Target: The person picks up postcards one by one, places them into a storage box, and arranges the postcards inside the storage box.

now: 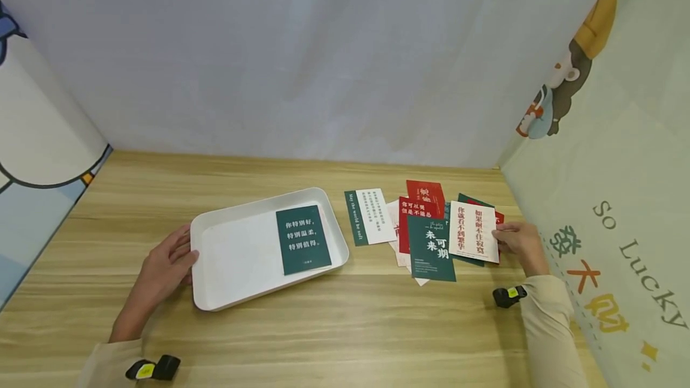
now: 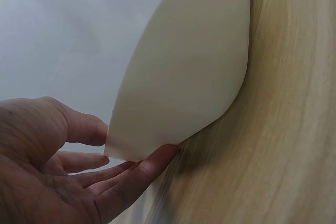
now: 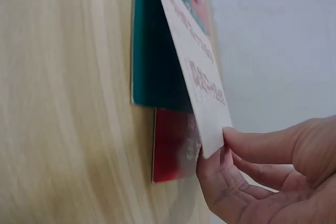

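At the left end of a white tray (image 1: 232, 220), my left hand (image 1: 164, 265) grips the short wall. In the left wrist view the thumb (image 2: 86, 128) is at the rim and the fingers lie along the outside. A dark green card (image 1: 305, 239) with white characters rests inside the tray, toward its right end. On the right, my right hand (image 1: 520, 246) pinches a white card (image 1: 473, 232) with red characters by its edge. The right wrist view shows this card (image 3: 197, 72) tilted up, its near edge raised over a green card (image 3: 157, 61) and a red card (image 3: 173, 148).
Left of the pinched card is an overlapping spread of cards, with a green card (image 1: 431, 250) on top and red cards (image 1: 426, 193) behind. A green-and-white card (image 1: 372, 217) lies nearest the tray. A pale curtain (image 1: 302, 76) and a printed side panel (image 1: 620, 208) border the wooden table (image 1: 345, 328).
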Motion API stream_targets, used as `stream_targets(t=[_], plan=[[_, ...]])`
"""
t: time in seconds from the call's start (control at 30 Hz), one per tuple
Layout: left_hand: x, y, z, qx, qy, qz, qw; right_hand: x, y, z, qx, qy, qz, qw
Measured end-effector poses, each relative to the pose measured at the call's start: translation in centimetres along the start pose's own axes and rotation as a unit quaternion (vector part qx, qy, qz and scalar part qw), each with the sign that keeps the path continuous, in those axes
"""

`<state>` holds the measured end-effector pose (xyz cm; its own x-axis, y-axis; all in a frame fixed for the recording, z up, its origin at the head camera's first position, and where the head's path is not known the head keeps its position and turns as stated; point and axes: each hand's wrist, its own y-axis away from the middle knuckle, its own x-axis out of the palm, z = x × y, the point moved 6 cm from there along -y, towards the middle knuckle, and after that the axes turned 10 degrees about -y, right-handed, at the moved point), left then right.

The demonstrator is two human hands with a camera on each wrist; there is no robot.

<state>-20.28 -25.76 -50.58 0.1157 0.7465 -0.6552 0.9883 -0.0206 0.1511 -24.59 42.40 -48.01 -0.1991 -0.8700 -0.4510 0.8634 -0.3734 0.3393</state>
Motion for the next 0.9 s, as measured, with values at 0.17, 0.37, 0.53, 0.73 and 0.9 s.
stream_targets(t=[0.17, 0.37, 0.53, 0.73, 0.9], plan=[[0.0, 0.0, -0.1, 0.001, 0.002, -0.004, 1.0000, -0.2, 0.0, 0.0, -0.009, -0.018, 0.007, 0.9998], [-0.1, 0.1, -0.2, 0.007, -0.003, -0.007, 0.9999, -0.2, 0.3, 0.1, -0.010, -0.050, 0.039, 0.9980], [-0.2, 0.1, -0.2, 0.010, 0.000, -0.008, 0.9999, -0.4, 0.9, 0.6, -0.013, -0.086, 0.065, 0.9941], [-0.3, 0.2, -0.3, 0.014, -0.002, -0.010, 0.9999, -0.5, 1.1, 0.8, 0.015, -0.119, 0.068, 0.9905], [-0.3, 0.2, -0.3, 0.013, -0.010, -0.008, 0.9998, -0.2, 1.2, 0.9, 0.018, -0.127, 0.075, 0.9889]])
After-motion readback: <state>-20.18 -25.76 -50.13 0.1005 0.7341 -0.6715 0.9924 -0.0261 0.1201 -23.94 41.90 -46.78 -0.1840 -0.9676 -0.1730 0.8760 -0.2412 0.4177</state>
